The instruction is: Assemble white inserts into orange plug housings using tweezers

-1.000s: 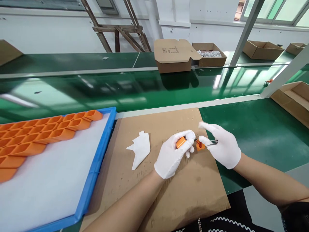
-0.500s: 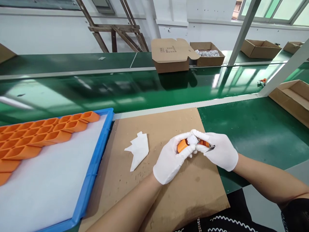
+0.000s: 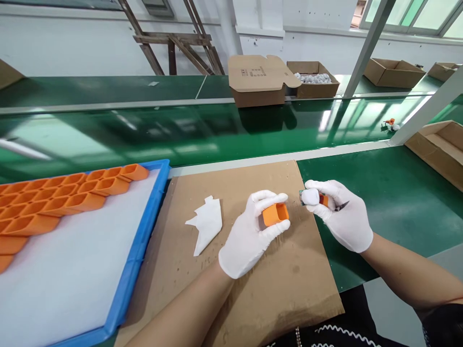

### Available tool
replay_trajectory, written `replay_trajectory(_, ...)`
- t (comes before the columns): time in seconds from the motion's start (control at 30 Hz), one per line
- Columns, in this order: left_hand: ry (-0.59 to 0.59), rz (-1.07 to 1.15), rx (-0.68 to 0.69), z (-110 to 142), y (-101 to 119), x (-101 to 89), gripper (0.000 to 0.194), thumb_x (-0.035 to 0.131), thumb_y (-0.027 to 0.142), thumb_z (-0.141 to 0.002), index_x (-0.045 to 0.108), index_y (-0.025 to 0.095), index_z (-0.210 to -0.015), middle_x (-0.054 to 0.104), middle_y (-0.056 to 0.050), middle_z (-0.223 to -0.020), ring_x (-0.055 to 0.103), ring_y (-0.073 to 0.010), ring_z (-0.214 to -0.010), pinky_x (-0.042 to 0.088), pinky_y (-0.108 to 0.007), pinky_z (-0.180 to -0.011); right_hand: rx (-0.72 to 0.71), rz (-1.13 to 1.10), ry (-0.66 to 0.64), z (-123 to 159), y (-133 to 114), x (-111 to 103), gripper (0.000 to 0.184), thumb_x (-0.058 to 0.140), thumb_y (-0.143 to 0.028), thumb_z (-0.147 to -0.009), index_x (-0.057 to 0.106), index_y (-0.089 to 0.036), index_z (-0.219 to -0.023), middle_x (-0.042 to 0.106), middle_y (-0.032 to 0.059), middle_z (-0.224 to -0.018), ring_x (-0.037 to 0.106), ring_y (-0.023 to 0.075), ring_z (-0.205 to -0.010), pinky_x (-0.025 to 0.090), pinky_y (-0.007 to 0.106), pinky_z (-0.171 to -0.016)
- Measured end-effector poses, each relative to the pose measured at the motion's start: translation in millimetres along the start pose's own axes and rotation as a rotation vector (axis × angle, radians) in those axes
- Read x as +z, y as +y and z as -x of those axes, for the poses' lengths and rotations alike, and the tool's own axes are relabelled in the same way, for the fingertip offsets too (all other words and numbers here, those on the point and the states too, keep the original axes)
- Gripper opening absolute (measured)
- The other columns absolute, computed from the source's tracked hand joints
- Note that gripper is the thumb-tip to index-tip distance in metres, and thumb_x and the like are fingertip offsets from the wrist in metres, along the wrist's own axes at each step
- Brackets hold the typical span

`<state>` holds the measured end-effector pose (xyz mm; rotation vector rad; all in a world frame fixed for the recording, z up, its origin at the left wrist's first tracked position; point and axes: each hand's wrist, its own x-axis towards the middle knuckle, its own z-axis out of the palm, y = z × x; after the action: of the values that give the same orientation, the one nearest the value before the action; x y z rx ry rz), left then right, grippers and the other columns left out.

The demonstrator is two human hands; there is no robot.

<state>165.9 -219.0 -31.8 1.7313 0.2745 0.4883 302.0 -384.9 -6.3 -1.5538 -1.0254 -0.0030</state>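
The left hand (image 3: 244, 238) pinched an orange shell (image 3: 270, 216) between thumb and fingers above the cardboard sheet (image 3: 278, 289). Apart from it, the right hand (image 3: 345, 217) pinched a white piece (image 3: 310, 196) near the sheet's right edge, a small orange part (image 3: 324, 200) just beside that piece.

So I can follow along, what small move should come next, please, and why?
Perhaps the white-gloved right hand should bring its rounded white piece to the hollow orange plastic shell in the left hand: the shell's open end faces that piece.
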Motion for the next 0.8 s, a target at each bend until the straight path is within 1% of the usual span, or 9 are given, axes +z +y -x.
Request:
replay_trajectory(0.07,0.070,-0.028,0.038,-0.3,-0.2,-2.7,0.039,0.083,0.033,-0.078,0.075,0.035,-0.116,0.063,-0.003,-0.116,0.064,-0.0203,-0.109,0.054,-0.035,-0.099,-0.120,0.067,-0.020,0.6,-1.6,-1.4,0.044,0.068,-0.006,-0.089,0.070,-0.032,-0.125,0.069,0.0006,-0.093,0.066,0.0142,-0.081,0.058,0.028,-0.070)
replay_trajectory(0.13,0.119,0.017,0.090,-0.3,-0.4,-2.7,0.043,0.087,0.028,-0.073,0.076,0.037,-0.114,0.065,-0.001,-0.107,0.066,-0.0173,-0.101,0.057,-0.030,-0.091,-0.241,0.119,-0.061,2.0,-2.3,-3.1,0.051,0.065,-0.005,-0.090,0.066,-0.032,-0.133,0.069,0.0015,-0.093,0.066,0.0141,-0.082,0.058,0.027,-0.070)
replay_trajectory(0.2,0.165,0.042,0.131,0.0,1.2,0.0,0.043,0.088,0.021,-0.070,0.078,0.035,-0.110,0.069,0.001,-0.104,0.068,-0.0159,-0.097,0.059,-0.028,-0.088,-0.310,0.171,-0.099,3.6,-2.4,-4.6,0.054,0.062,-0.004,-0.092,0.061,-0.032,-0.139,0.069,0.0027,-0.095,0.066,0.0138,-0.083,0.058,0.026,-0.071)
replay_trajectory(0.27,0.194,0.070,0.124,0.3,5.1,3.8,0.041,0.087,0.015,-0.069,0.078,0.031,-0.106,0.073,0.000,-0.106,0.071,-0.0164,-0.098,0.061,-0.028,-0.089,-0.318,0.226,-0.108,4.9,-2.5,-5.7,0.057,0.062,-0.004,-0.091,0.060,-0.032,-0.140,0.069,0.0032,-0.097,0.066,0.0130,-0.082,0.057,0.024,-0.070)
replay_trajectory(0.33,0.180,0.140,0.071,0.2,10.2,7.2,0.036,0.085,0.013,-0.071,0.077,0.026,-0.104,0.076,-0.002,-0.110,0.073,-0.0186,-0.103,0.063,-0.030,-0.092,-0.314,0.264,-0.099,5.5,-2.8,-5.9,0.057,0.062,-0.003,-0.090,0.059,-0.032,-0.140,0.069,0.0029,-0.096,0.066,0.0126,-0.081,0.056,0.023,-0.069)
replay_trajectory(0.43,0.155,0.241,0.010,-0.7,16.5,10.0,0.030,0.081,0.010,-0.075,0.073,0.020,-0.102,0.078,-0.006,-0.111,0.075,-0.0205,-0.105,0.064,-0.031,-0.091,-0.315,0.296,-0.082,6.2,-3.1,-5.2,0.055,0.062,-0.005,-0.091,0.060,-0.031,-0.139,0.069,0.0025,-0.093,0.067,0.0128,-0.079,0.056,0.023,-0.068)
replay_trajectory(0.5,0.163,0.282,0.026,-1.1,18.5,10.6,0.028,0.080,0.007,-0.075,0.070,0.019,-0.099,0.079,-0.006,-0.111,0.075,-0.0207,-0.105,0.065,-0.030,-0.089,-0.306,0.318,-0.085,6.8,-3.1,-4.7,0.051,0.061,-0.007,-0.091,0.062,-0.030,-0.137,0.069,0.0024,-0.093,0.067,0.0130,-0.078,0.055,0.023,-0.067)
replay_trajectory(0.63,0.162,0.354,0.092,-0.2,18.5,11.6,0.033,0.076,0.001,-0.076,0.063,0.022,-0.097,0.078,-0.003,-0.116,0.073,-0.0203,-0.112,0.066,-0.028,-0.087,-0.302,0.327,-0.103,8.4,-2.9,-4.0,0.050,0.061,-0.006,-0.091,0.063,-0.030,-0.135,0.070,0.0025,-0.095,0.067,0.0124,-0.078,0.055,0.022,-0.067)
replay_trajectory(0.8,0.116,0.342,0.052,1.7,17.4,13.0,0.032,0.076,0.005,-0.079,0.062,0.021,-0.102,0.076,-0.006,-0.121,0.073,-0.0193,-0.112,0.065,-0.030,-0.092,-0.301,0.321,-0.116,9.1,-4.6,-3.9,0.049,0.059,-0.010,-0.094,0.061,-0.031,-0.139,0.071,0.0027,-0.095,0.068,0.0132,-0.081,0.056,0.023,-0.069)
